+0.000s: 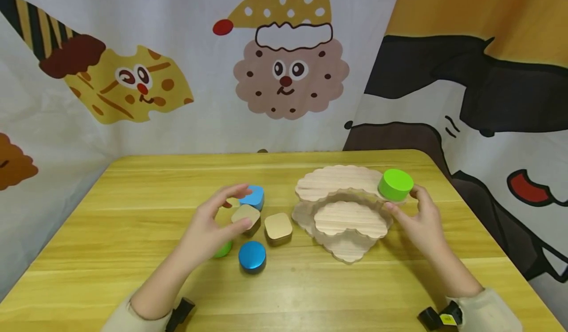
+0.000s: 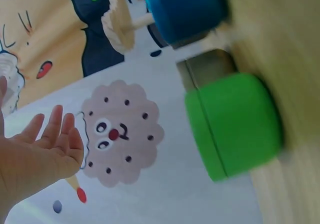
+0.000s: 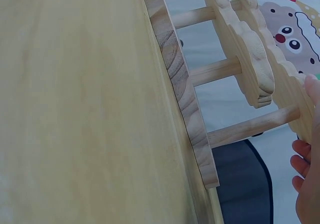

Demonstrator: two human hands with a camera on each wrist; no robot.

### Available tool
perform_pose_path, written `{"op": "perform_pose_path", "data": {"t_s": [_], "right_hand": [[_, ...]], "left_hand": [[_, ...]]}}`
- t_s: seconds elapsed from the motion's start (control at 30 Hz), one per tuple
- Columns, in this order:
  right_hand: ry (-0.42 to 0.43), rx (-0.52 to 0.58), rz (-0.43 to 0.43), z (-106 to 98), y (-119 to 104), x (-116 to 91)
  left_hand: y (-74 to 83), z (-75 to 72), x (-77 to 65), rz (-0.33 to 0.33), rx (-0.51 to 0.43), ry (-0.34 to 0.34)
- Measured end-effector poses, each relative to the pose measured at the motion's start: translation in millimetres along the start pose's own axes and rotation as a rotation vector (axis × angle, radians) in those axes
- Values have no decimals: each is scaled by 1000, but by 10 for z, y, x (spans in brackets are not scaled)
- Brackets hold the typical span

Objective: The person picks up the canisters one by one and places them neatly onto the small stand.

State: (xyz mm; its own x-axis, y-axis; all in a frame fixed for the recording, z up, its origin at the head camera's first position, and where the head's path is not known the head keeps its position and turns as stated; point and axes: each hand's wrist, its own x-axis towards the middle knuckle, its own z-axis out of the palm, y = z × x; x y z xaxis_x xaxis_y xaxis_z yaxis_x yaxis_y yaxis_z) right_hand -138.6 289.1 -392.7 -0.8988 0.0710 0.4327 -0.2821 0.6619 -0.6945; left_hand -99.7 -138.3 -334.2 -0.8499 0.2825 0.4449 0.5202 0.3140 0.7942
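My left hand (image 1: 205,228) hovers over loose blocks with thumb and fingers spread. Its thumb overlaps a gold-topped block (image 1: 245,217) in the head view; a blue block (image 1: 253,197) lies just beyond the fingertips. Partly hidden beneath the hand is a green block (image 2: 235,126). A scalloped, tiered wooden stand (image 1: 339,180) stands to the right, its tiers joined by round posts (image 3: 215,74). My right hand (image 1: 421,221) holds the right end of its top tier between thumb and fingers. On that end sits a bright green round block (image 1: 396,185), close to the fingertips.
Another gold-topped block (image 1: 278,227) and a blue round block (image 1: 252,256) lie between the left hand and the stand. The wooden table (image 1: 310,297) ends at a curtain (image 1: 199,137) printed with cartoon figures.
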Motion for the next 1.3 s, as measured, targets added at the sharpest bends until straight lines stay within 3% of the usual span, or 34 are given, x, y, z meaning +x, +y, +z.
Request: {"op": "perform_pose_path", "data": {"t_s": [0.3,0.6,0.87,1.0,1.13,1.3], "right_hand": [[7,0,2,16,6,-1],[12,0,4,6,8,21],[-8,1,19,-10,4,2],[-6,4,13,-7,8,2],[-5,7,10,-7,11,3],[-4,3,9,-6,13,6]], "left_hand": [[-239,-167,-51,25,52,-19],[-559,-371,-29,-12,42,-129],[-906,-563,-73,-91,8,-286],[-987,-593,-101,-124,19,-385],[-1040,-603,-137,-148,15,-441],[-1100,-614,-184,-196,-38,-562]]}}
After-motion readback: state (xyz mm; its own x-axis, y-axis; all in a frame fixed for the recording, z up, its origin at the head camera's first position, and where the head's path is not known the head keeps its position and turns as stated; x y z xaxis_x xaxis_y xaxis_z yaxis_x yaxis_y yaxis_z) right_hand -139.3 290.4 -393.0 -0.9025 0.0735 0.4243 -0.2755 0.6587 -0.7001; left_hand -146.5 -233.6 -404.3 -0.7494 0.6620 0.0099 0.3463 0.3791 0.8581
